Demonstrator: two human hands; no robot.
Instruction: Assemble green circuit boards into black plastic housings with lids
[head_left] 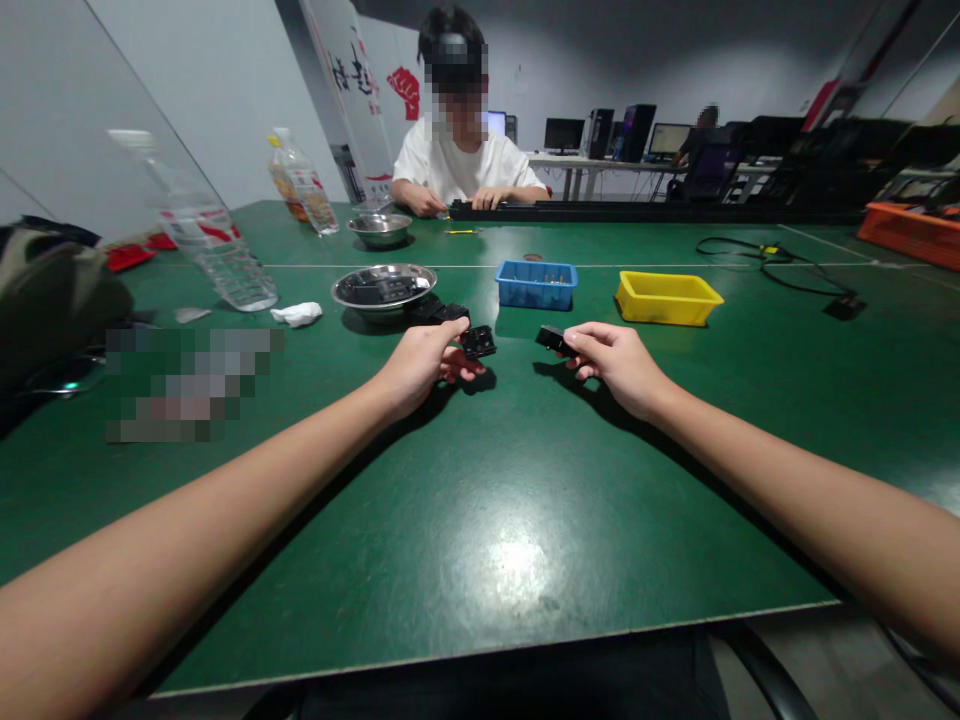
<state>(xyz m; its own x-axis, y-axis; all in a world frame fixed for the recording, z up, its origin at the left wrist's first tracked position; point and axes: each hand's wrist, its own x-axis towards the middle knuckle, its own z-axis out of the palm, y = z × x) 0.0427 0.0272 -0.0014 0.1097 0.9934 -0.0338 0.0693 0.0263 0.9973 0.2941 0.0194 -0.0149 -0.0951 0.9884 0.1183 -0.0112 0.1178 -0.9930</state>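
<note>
The left hand (420, 368) pinches a black plastic piece (479, 343), which juts past the thumb tip. The right hand (622, 368) grips a smaller black block (553, 340) at its fingertips, the two parts apart and facing each other. More black segments (439, 311) show between the left hand and the steel bowl (384, 314). Beyond sit a blue bin (525, 294) and a yellow bin (667, 310). The water bottle (217, 245) wears a red-and-white label (too blurred to read), as is the banner (349, 75) lettering.
</note>
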